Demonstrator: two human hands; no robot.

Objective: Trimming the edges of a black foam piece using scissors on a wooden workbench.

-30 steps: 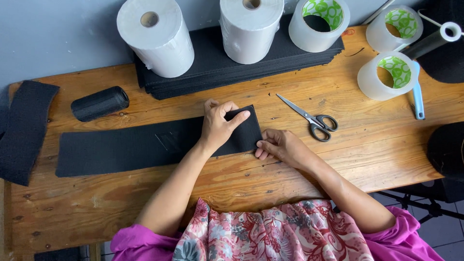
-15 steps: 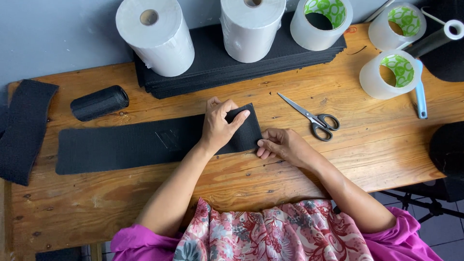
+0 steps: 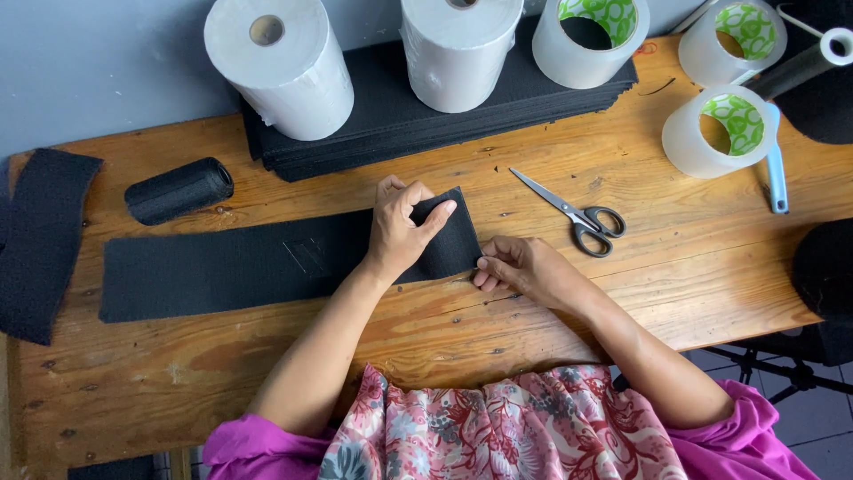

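Observation:
A long black fabric strip (image 3: 222, 267) lies flat across the wooden table (image 3: 533, 329). My left hand (image 3: 404, 229) rests on the strip's right end, with thumb and fingers curled on a folded-over piece of it. My right hand (image 3: 520, 269) sits just right of that end, and its fingertips pinch the strip's lower right corner. A faint diamond-shaped mark shows on the strip left of my left hand. The folded end is partly hidden under my left hand.
Scissors (image 3: 577, 213) lie right of my hands. A small black roll (image 3: 178, 189) and a black fabric piece (image 3: 40, 240) are at the left. At the back are a stack of black sheets (image 3: 391, 116), two white rolls (image 3: 280, 71), clear tape rolls (image 3: 718, 132) and a blue-handled tool (image 3: 777, 178).
Both hands stay on the strip's right end, almost still. The view has shifted slightly, so the things on the table sit a little higher in the picture.

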